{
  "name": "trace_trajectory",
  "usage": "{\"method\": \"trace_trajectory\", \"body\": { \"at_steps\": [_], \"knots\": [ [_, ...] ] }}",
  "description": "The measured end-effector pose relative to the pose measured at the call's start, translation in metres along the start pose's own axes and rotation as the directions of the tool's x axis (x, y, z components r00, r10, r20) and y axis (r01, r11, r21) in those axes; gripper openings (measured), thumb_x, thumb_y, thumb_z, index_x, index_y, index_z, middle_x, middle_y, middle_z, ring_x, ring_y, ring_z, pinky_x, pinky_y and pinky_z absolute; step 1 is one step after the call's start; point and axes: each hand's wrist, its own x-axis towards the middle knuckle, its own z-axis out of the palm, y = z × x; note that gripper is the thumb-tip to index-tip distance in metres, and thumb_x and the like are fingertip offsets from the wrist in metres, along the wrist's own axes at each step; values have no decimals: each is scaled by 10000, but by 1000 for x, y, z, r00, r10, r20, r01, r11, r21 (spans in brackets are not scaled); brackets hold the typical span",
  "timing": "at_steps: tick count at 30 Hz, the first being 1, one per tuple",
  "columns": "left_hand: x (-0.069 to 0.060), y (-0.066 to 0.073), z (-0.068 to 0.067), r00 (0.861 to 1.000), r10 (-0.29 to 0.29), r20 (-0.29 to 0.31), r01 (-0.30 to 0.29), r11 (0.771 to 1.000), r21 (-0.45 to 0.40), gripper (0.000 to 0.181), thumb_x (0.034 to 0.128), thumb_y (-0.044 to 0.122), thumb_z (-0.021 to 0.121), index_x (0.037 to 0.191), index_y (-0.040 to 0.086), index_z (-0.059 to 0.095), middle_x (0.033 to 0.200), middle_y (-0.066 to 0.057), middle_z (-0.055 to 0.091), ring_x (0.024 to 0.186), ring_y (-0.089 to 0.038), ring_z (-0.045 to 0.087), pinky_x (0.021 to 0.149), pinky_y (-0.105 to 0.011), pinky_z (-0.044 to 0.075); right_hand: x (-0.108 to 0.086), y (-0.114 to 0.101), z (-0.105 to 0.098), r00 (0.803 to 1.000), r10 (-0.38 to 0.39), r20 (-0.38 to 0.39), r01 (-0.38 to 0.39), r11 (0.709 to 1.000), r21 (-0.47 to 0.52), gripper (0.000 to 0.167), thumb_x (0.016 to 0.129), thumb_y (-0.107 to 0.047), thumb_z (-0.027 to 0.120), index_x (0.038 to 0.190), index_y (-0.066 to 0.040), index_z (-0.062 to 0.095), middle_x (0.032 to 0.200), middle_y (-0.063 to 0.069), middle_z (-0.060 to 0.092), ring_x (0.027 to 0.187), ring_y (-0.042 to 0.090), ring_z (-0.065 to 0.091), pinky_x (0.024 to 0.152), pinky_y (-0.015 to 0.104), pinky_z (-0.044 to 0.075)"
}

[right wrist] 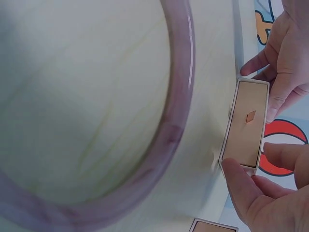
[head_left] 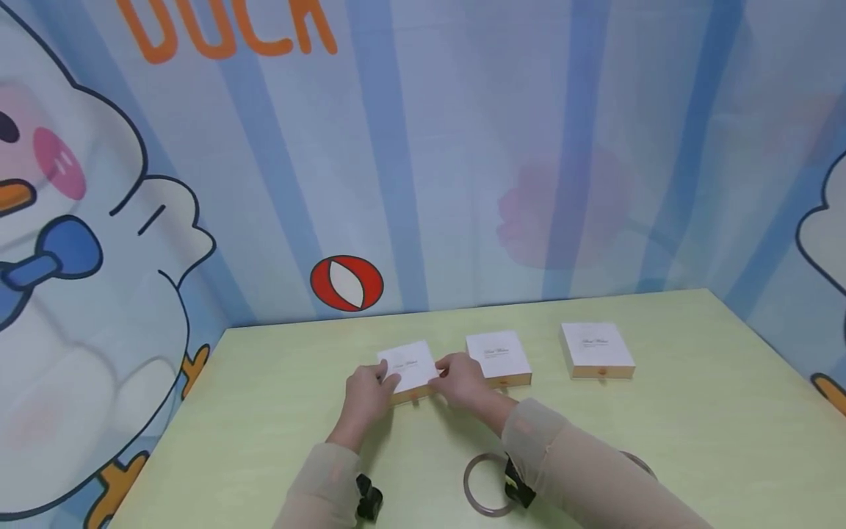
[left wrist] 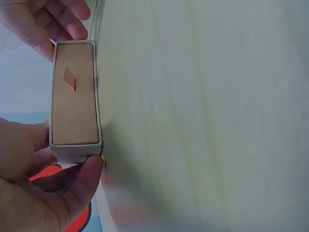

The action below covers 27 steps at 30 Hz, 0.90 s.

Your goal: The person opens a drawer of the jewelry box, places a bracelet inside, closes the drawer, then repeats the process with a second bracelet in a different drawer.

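Tabletop [head_left: 264, 426], pale yellow-green; left hand [head_left: 365, 398] and right hand [head_left: 460, 380], fingers curled, pinch opposite sides of leftmost white box [head_left: 407, 365], toward the far edge; two similar boxes [head_left: 499, 353] to its right; ring [head_left: 466, 486] nearer the person (partly hidden); copper tab [left wrist: 69, 79] on held box's front.

Head view: left hand [head_left: 366, 395] at 7 o'clock, right hand [head_left: 462, 380] between 5 and 6. Both gripping, thumb set against bent fingers; hands face each other, apart. Left forearm [head_left: 319, 486] points to 1 o'clock, right forearm [head_left: 595, 463] to 10 o'clock, the latter showing more length. Beige sleeves on both, bare skin showing beyond each cuff [head_left: 340, 463].
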Motion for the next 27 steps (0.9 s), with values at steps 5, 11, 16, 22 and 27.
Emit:
{"method": "trace_trajectory", "body": {
  "at_steps": [5, 11, 16, 22, 27],
  "knots": [
    [-1, 1, 0, 1000, 1, -2, -1, 1000, -3, 462, 935, 214, 595, 1334, 0, 498, 1396, -120, 499, 1313, -271, 429, 941, -402, 445, -1, 1, 0, 1000, 19, 10, -19, 1000, 24, 354, 822, -107, 708, 1122, 60, 621, 992, 163, 670, 907, 241, 618, 800, 347, 516],
    [0, -2, 0, 1000, 13, -5, -13, 1000, 7, 454, 934, 213, 595, 1325, -1, 508, 1390, -116, 505, 1298, -259, 446, 890, -371, 453, -2, 2, 1, 1000, 14, 11, -15, 1000, 27, 316, 810, -105, 711, 1069, 53, 622, 951, 144, 656, 860, 216, 598, 763, 338, 509],
    [-1, -3, -2, 1000, -8, 2, 8, 1000, 4, 466, 936, 225, 596, 1337, 10, 496, 1402, -114, 494, 1105, -210, 521, 668, -289, 420, -1, 1, 4, 1000, -1, 21, 0, 1000, 16, 314, 807, -109, 710, 1059, 57, 623, 932, 138, 642, 833, 207, 577, 732, 339, 503],
    [-2, -4, -4, 1000, -14, 1, 14, 1000, -14, 458, 927, 207, 608, 1321, -3, 509, 1390, -131, 502, 981, -219, 518, 584, -256, 386, -2, 0, 5, 1000, -5, 27, 5, 1000, 16, 338, 806, -120, 709, 1079, 61, 627, 955, 142, 641, 845, 207, 572, 731, 336, 502],
    [1, 2, -1, 1000, 2, 1, -2, 1000, 7, 445, 922, 206, 616, 1305, -2, 529, 1370, -120, 524, 1136, -192, 521, 718, -294, 419, -3, 0, 0, 1000, -2, 7, 1, 1000, 19, 337, 805, -130, 713, 1069, 60, 626, 959, 148, 643, 843, 215, 576, 728, 338, 501]
  ]
}}
